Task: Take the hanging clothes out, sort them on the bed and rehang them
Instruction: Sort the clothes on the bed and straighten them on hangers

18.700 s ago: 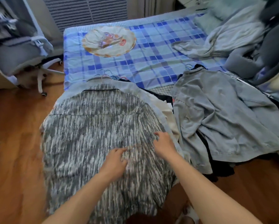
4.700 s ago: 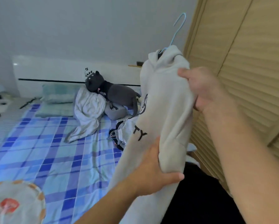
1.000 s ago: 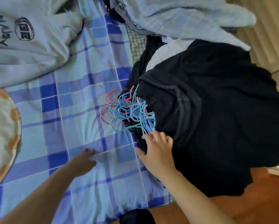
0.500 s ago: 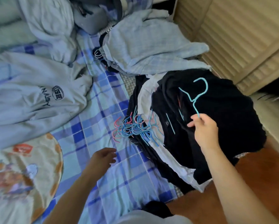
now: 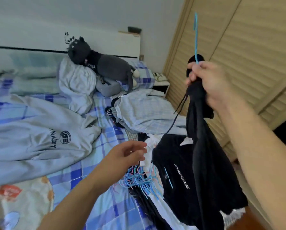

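My right hand (image 5: pixel 210 82) grips a black hooded garment (image 5: pixel 203 146) at its neck, lifted above the bed, with the blue hanger (image 5: pixel 195 39) hook sticking up from my fist. Its drawstrings dangle down. My left hand (image 5: pixel 127 155) hovers with loosely curled fingers, holding nothing, over the bed near a pile of dark clothes (image 5: pixel 177 176) whose top piece reads RECTANGLE. A bundle of blue and pink hanger hooks (image 5: pixel 139 178) pokes out of that pile. A grey hoodie (image 5: pixel 36 138) lies spread flat on the checked bedsheet (image 5: pixel 109 205).
A grey plush cat (image 5: pixel 102 63) and a crumpled white blanket (image 5: pixel 77 83) sit by the headboard. A light checked shirt (image 5: pixel 144 110) lies behind the pile. Slatted wooden wardrobe doors (image 5: pixel 248 47) stand to the right. A round printed cushion (image 5: pixel 18 201) lies at the bed's lower left.
My right hand has lifted the black garment by its hanger off the pile and up to chest height. My view has tilted up toward the headboard. My left hand rose off the sheet.
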{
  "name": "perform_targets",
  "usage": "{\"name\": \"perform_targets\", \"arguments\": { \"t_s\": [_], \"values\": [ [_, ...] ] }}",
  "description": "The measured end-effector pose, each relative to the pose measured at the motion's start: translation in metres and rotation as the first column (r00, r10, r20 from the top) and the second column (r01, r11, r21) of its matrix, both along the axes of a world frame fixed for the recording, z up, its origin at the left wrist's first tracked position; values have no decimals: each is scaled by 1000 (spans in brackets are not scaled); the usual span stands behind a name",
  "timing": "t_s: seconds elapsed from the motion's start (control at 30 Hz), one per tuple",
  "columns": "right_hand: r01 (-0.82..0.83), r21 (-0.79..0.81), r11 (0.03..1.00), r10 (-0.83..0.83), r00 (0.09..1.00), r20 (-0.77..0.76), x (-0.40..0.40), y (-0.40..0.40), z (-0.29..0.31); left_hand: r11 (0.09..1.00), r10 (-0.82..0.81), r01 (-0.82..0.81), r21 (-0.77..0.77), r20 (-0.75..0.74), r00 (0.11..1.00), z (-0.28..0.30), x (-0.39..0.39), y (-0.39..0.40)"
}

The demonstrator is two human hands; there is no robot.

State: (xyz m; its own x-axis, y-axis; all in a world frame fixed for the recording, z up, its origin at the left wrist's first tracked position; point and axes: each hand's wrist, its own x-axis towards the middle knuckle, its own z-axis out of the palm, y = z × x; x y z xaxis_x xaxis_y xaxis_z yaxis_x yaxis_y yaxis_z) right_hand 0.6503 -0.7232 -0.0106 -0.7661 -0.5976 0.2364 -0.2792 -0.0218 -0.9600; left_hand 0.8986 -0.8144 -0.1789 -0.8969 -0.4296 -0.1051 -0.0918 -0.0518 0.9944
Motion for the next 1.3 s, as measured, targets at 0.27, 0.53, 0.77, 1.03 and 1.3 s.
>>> {"name": "perform_targets", "arguments": {
  "t_s": [0.27, 0.53, 0.77, 1.03, 1.3],
  "values": [
    [-151, 15, 988, 151, 969, -197, 147, -143, 73, 952, 141, -229, -205, -370, 918, 116, 67, -16],
    [-367, -204, 908, 411, 873, 261, 227, -142, 22, 658, 499, -673, -337, -474, 725, 107, 136, -38],
    [-329, 157, 931, 125, 693, 710, 254, -80, -173, 784, 348, -246, -570, 75, 934, -60, 132, -25],
    [-11, 408, 913, -336, 548, 766, 233, -43, -285, 915, 179, 12, -404, 430, 885, -151, 136, 21],
    [221, 171, 960, -280, 734, 619, 177, -59, -182, 929, 240, -42, -369, 509, 826, -178, 143, 12]
  ]
}}
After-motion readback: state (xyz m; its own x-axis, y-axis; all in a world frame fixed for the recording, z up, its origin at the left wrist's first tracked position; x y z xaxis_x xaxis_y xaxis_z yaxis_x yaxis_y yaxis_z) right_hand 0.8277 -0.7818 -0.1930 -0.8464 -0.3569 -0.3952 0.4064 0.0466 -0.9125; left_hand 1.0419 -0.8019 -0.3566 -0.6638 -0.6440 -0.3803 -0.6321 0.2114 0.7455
